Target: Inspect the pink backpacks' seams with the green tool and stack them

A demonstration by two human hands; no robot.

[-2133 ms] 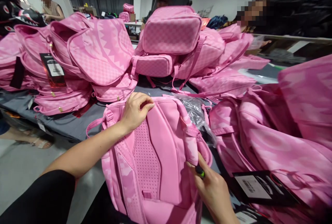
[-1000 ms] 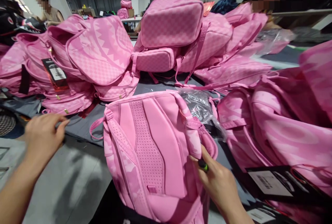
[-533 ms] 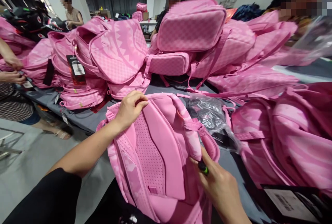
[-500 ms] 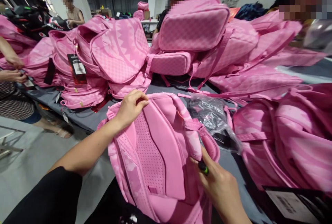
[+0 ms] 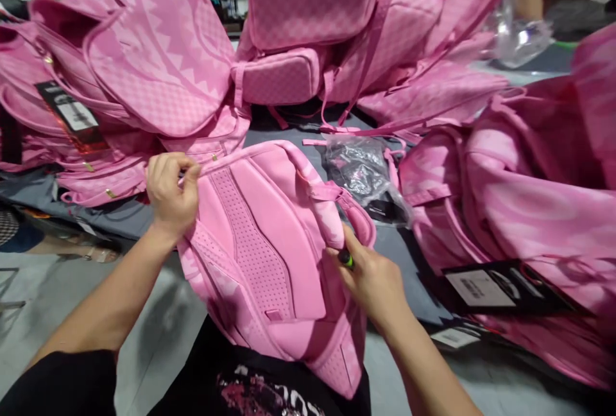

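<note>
A pink backpack (image 5: 289,223) leans against my body at the table edge, its padded back panel and shoulder straps facing me. My left hand (image 5: 172,194) is closed on its upper left edge, by the strap. Lower on the other side, my right hand (image 5: 373,275) is closed around a slim black-and-green tool (image 5: 345,258), only the end of which shows. The fingers of that hand press against the bag beside the camouflage-patterned right strap (image 5: 330,220). What the fingertips do behind the strap is hidden.
Pink backpacks with a shark-teeth print (image 5: 163,56) crowd the table's far side, and a checked bag (image 5: 312,2) stands on a smaller pouch (image 5: 282,76). A clear plastic bag (image 5: 360,169) lies right of my backpack. More pink bags (image 5: 543,185) with black tags (image 5: 510,287) fill the right.
My left hand has slid left and down along the bag's top edge, pulling it outward. My right hand keeps its hold by the strap. The view has tilted down and turned right.
</note>
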